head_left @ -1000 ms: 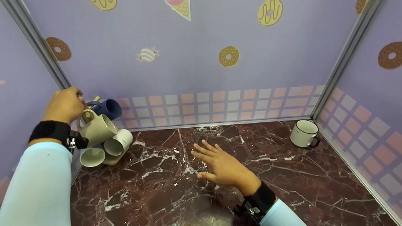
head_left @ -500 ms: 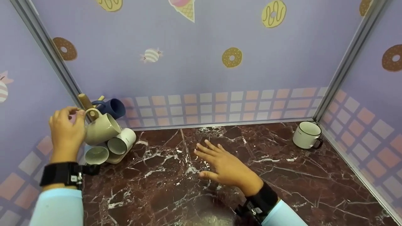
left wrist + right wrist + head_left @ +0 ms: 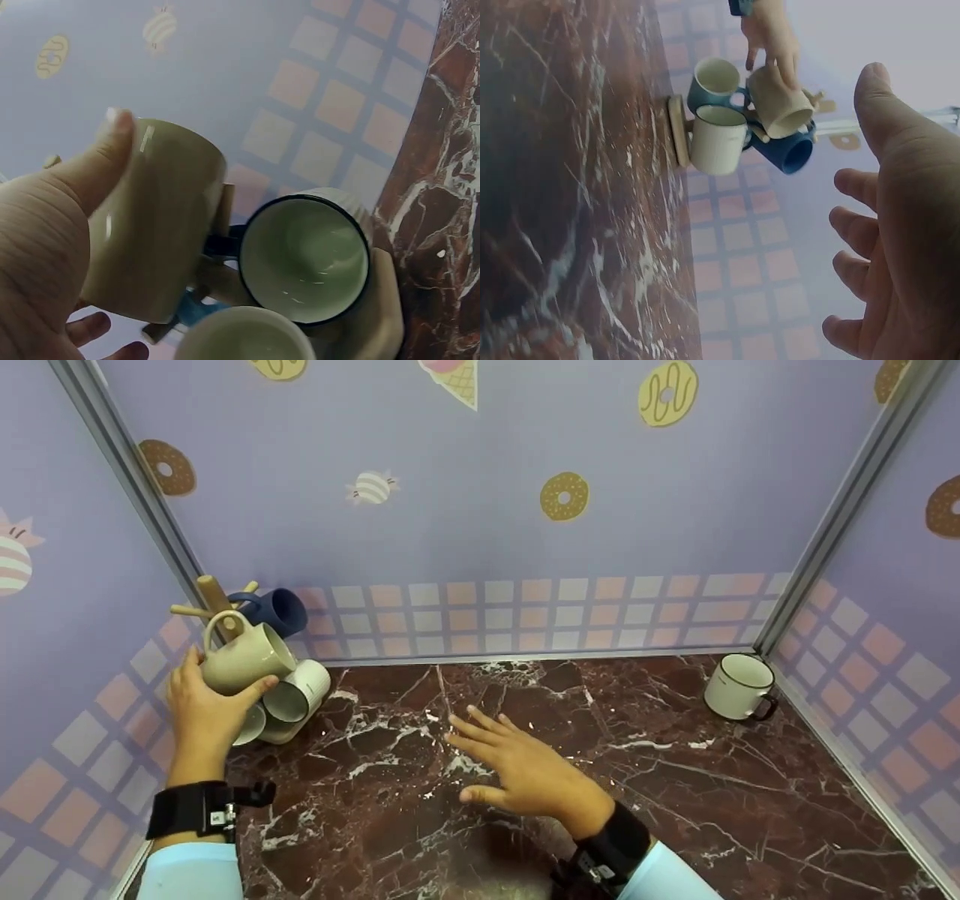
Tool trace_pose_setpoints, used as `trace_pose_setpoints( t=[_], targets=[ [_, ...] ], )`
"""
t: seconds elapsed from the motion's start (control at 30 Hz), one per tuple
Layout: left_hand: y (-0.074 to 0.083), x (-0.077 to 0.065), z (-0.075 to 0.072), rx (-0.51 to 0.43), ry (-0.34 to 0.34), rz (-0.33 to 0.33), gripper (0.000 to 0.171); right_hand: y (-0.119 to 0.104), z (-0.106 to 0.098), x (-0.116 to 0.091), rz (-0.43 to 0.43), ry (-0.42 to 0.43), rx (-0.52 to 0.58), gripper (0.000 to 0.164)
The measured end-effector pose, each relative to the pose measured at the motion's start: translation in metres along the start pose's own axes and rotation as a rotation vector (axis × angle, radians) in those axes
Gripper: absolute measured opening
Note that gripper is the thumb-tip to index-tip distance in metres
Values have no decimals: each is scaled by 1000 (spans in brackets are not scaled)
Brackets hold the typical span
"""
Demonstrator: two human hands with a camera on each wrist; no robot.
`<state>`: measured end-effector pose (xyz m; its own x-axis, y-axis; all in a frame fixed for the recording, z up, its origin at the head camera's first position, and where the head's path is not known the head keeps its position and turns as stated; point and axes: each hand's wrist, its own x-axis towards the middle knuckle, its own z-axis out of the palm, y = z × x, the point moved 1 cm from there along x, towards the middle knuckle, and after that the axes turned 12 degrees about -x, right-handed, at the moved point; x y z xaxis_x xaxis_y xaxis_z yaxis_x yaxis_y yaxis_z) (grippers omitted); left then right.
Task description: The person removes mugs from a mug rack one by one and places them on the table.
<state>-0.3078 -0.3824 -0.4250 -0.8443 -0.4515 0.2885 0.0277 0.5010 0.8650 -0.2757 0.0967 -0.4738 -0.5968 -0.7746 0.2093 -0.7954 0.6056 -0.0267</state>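
The light blue sleeves (image 3: 191,874) and black wrist straps (image 3: 187,810) sit closest, in front of the wooden mug tree (image 3: 216,598). The right hand (image 3: 536,776) hovers over the dark red marbled counter (image 3: 405,840), to the right of the mug tree and nearer the wearer; its grip is spread, fingers apart, with hold of nothing. Its pose has hardly changed over the last second.

The left hand (image 3: 206,705) is at the near side of the mug tree. A second ago it was up at the mug tree's top, and half a second ago just left of it; now it has come down onto the beige mug (image 3: 247,660). Its grip is wide around the mug's body, thumb on one side, fingers on the other. That mug hangs tilted, its handle looped over a near peg of the mug tree.

Below it on the mug tree are a teal mug with a pale inside (image 3: 712,82), partly behind the thumb, and a ribbed white mug with a dark rim (image 3: 304,690). A left-hand peg (image 3: 187,610) now shows bare, uncovered since the hand dropped. At the mug tree's far side hangs a navy mug (image 3: 277,611).

Well right of the mug tree, a white mug with a black handle (image 3: 735,694) stands upright. Behind everything is a lilac wall printed with sweets (image 3: 465,525).
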Motion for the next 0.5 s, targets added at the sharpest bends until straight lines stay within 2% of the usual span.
trace_pose_setpoints(
  t=[0.17,0.3,0.5],
  targets=[
    [-6,4,5,0,-13,-7,141,-13,-1,14,-46,-41,15,88],
    [-12,7,5,-16,-2,-2,136,-18,-3,24,-55,-76,12,88],
    [-17,11,5,-24,13,-1,125,-19,-1,32,-58,-84,5,88]
  ],
)
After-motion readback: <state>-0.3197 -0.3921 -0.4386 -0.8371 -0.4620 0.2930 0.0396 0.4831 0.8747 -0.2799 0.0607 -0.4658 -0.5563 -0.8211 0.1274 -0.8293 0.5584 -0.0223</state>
